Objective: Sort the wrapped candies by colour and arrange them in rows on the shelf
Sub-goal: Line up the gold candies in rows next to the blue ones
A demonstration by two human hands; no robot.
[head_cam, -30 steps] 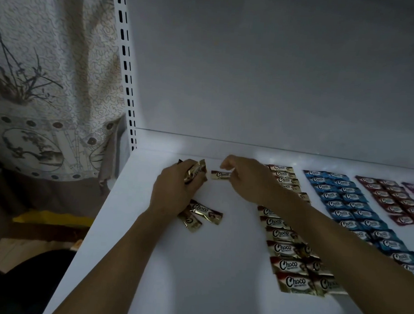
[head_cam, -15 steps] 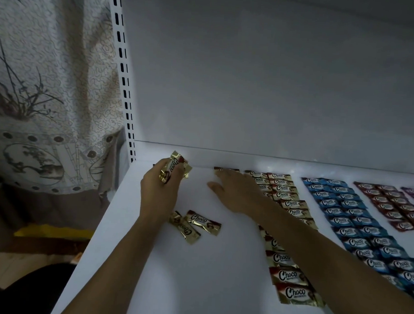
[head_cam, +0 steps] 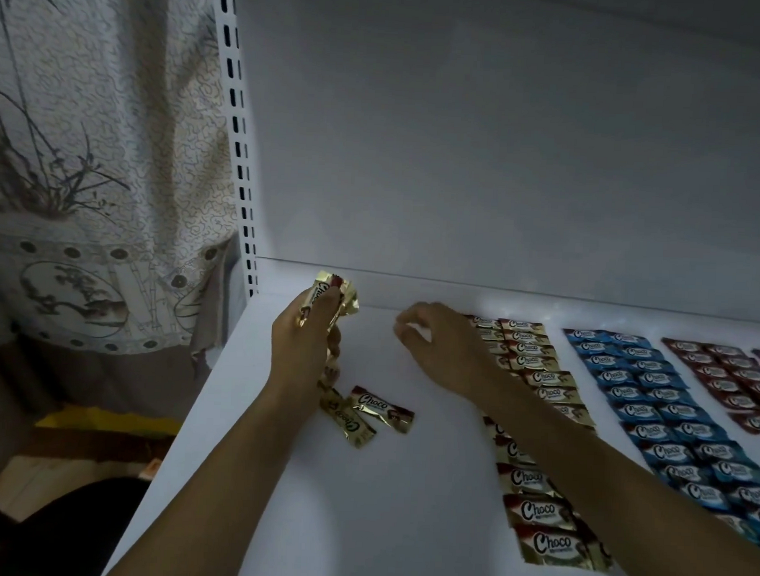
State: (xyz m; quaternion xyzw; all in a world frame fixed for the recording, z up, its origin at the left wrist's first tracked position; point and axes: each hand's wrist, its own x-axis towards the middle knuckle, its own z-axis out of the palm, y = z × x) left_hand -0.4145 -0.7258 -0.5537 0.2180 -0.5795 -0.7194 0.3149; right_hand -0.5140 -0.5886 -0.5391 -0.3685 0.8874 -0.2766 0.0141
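Gold, crinkled Choco candies fan from the left grip, closed round them; at three o'clock, the right grip hovers loosely curled, empty.

Single head-worn view, looking forward and down, close over white shelf

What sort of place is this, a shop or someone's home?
Probably a small shop, or a mock-up of one: a white display shelf with a slotted upright, and wrapped candies laid out in rows by colour. The patterned curtain beside it hints at a home.
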